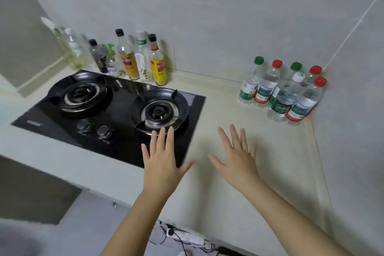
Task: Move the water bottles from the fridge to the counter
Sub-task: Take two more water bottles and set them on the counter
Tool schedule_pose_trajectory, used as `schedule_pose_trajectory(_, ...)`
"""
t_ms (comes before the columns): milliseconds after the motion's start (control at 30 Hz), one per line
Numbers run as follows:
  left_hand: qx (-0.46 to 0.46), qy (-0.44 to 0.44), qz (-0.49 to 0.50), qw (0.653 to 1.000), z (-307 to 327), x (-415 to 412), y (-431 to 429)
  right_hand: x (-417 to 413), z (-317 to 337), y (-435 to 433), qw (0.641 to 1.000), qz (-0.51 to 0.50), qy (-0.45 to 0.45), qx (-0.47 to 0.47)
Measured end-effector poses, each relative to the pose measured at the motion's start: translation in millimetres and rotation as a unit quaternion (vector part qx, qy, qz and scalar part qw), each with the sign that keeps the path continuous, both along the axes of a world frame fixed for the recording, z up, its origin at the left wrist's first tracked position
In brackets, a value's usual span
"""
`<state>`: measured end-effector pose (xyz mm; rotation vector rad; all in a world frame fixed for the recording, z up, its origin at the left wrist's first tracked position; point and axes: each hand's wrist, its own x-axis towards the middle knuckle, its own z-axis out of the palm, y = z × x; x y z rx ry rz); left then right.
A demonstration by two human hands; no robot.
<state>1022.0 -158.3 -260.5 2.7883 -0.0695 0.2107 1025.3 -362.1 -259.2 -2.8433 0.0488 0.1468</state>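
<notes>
My left hand (161, 162) hovers over the near right edge of the hob (108, 110) and my right hand (236, 160) just right of the hob above the counter (239, 203), both with fingers spread wide and holding nothing. The water bottles (280, 91) stand upright in a tight cluster well to the right of the hob, in the wall corner. They look full, so I judge each weighty for its size, thin-walled and perhaps slick from chilling; I'd wrap my fingers round the labelled middle, firm but not crushing.
</notes>
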Motion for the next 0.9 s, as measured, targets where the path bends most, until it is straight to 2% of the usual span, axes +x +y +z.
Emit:
schedule_pose_trajectory(200,-0.038,0.004,0.156,0.987,5.8,-102.5,53.5,-26.5,1.5,68.5,0.983,0.184,-0.019,0.012)
schedule_pose_trajectory(400,-0.069,-0.037,0.314,0.946,19.6,-201.3,94.4,-64.9,13.5,151.3,0.939,0.340,-0.034,0.035)
schedule_pose_trajectory(667,-0.054,-0.098,0.448,0.887,40.2,-327.8,159.3,-144.3,42.7,268.5,0.863,0.499,-0.080,0.023)
schedule_pose_trajectory(900,0.006,-0.157,0.527,0.835,65.5,-496.3,220.4,-288.7,65.2,382.9,0.764,0.632,-0.123,0.045)
